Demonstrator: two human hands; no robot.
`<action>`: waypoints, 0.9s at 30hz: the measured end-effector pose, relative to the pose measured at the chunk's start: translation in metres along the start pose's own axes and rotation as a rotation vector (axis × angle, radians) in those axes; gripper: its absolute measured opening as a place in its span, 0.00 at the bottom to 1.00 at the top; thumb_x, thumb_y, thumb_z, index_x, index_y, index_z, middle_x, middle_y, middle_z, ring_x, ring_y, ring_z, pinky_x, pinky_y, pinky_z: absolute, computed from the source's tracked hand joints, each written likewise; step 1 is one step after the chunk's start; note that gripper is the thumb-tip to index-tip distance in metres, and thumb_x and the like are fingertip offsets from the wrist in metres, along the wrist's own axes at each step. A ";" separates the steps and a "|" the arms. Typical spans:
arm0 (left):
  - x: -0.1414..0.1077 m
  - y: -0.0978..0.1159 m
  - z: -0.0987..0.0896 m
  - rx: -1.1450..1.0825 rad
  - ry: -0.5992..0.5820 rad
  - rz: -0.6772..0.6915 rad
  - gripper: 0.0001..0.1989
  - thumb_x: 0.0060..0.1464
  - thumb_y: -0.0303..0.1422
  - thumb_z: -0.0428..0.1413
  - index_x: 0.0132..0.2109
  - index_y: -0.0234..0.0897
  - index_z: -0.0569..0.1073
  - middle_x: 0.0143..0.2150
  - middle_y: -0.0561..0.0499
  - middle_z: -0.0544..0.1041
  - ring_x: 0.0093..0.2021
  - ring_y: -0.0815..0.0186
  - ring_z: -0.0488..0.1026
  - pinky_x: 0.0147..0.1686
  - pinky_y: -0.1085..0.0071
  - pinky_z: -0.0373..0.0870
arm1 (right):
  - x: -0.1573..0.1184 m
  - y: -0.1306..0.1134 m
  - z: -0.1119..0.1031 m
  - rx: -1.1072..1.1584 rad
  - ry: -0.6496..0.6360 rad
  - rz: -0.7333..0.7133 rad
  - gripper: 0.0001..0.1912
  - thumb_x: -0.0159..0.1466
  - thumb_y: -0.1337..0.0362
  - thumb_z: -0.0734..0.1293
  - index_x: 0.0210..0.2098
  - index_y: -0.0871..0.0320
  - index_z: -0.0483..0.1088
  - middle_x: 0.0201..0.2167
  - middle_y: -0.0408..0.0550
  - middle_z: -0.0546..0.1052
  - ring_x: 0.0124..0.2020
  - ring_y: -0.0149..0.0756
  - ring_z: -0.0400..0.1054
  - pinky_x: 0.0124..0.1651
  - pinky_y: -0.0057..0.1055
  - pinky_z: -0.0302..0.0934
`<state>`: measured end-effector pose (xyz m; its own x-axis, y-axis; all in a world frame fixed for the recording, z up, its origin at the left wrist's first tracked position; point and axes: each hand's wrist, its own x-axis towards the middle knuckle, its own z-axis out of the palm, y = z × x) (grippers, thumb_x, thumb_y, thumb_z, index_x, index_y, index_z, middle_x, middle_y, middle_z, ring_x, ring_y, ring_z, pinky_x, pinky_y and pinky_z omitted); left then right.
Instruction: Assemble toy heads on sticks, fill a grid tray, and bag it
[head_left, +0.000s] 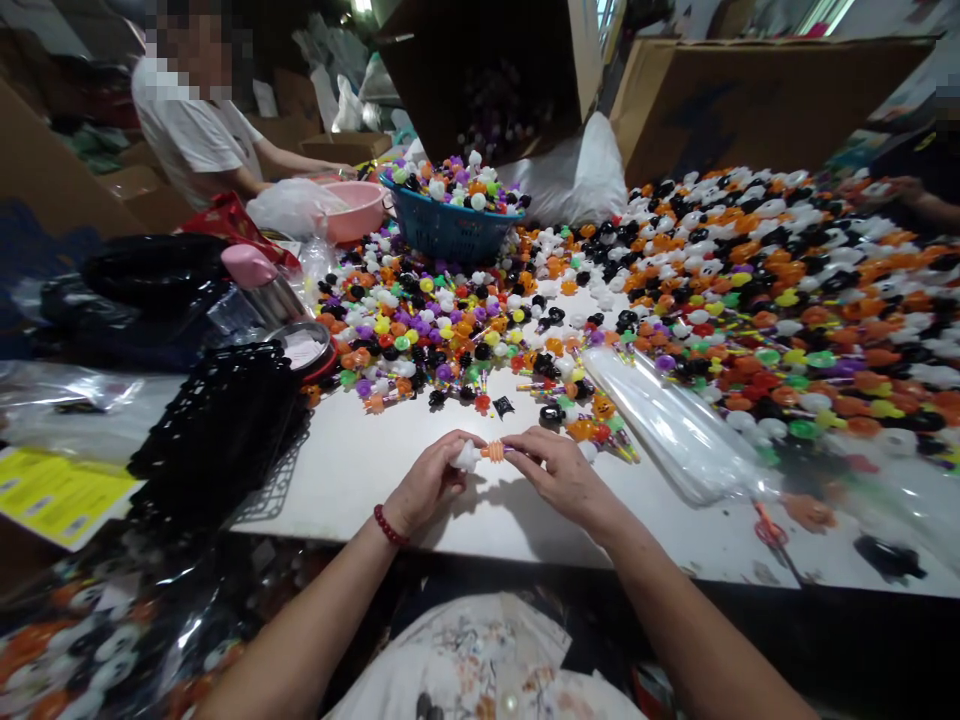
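Right, the white table [420, 510] is carrying a huge spread of small toys [787, 290], heaped within easy reach. A blue basket [450, 232] is sitting behind, piled full, and clear bags [675, 425] are lying just right of the hands. Near the table's front edge, the left hand [427, 485] is pinching a white piece [466, 457] while the right hand [559, 472] is gripping the orange ribbed piece [494, 451] touching it, fingers curled tight on both, likely so the ends line up.

text: none legible | yellow sheet [56, 490]: print perhaps present, too blurred to read
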<state>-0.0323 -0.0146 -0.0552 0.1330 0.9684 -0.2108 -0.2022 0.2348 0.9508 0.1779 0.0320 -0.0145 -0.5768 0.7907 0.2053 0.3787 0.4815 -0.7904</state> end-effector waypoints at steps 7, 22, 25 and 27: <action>-0.006 -0.002 0.017 0.178 0.126 -0.020 0.16 0.63 0.46 0.46 0.37 0.39 0.66 0.25 0.55 0.61 0.22 0.71 0.56 0.20 0.75 0.55 | -0.011 -0.004 0.003 0.121 -0.051 0.126 0.11 0.68 0.60 0.64 0.44 0.55 0.77 0.36 0.46 0.78 0.35 0.34 0.70 0.38 0.29 0.60; 0.014 -0.017 0.046 0.513 0.406 0.088 0.21 0.66 0.45 0.38 0.34 0.40 0.66 0.25 0.54 0.66 0.27 0.65 0.65 0.31 0.68 0.62 | -0.031 0.019 0.017 0.156 0.153 0.269 0.11 0.69 0.57 0.60 0.39 0.56 0.71 0.31 0.45 0.76 0.32 0.36 0.69 0.36 0.30 0.60; 0.044 -0.001 0.025 0.720 0.458 0.171 0.12 0.64 0.38 0.44 0.35 0.40 0.66 0.29 0.53 0.68 0.30 0.65 0.66 0.33 0.67 0.63 | -0.026 0.042 -0.021 -0.197 0.418 0.215 0.14 0.70 0.57 0.59 0.42 0.57 0.72 0.39 0.52 0.78 0.41 0.43 0.69 0.46 0.39 0.61; 0.064 0.006 0.008 0.877 0.518 0.262 0.05 0.60 0.30 0.47 0.37 0.39 0.67 0.35 0.50 0.70 0.36 0.63 0.69 0.39 0.65 0.66 | -0.016 0.054 -0.032 -0.495 0.540 0.125 0.14 0.69 0.59 0.60 0.45 0.60 0.73 0.47 0.57 0.76 0.49 0.49 0.66 0.53 0.46 0.57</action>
<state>-0.0172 0.0479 -0.0609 -0.2860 0.9463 0.1508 0.6362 0.0699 0.7683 0.2308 0.0574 -0.0413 -0.1200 0.8652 0.4868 0.7740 0.3886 -0.4999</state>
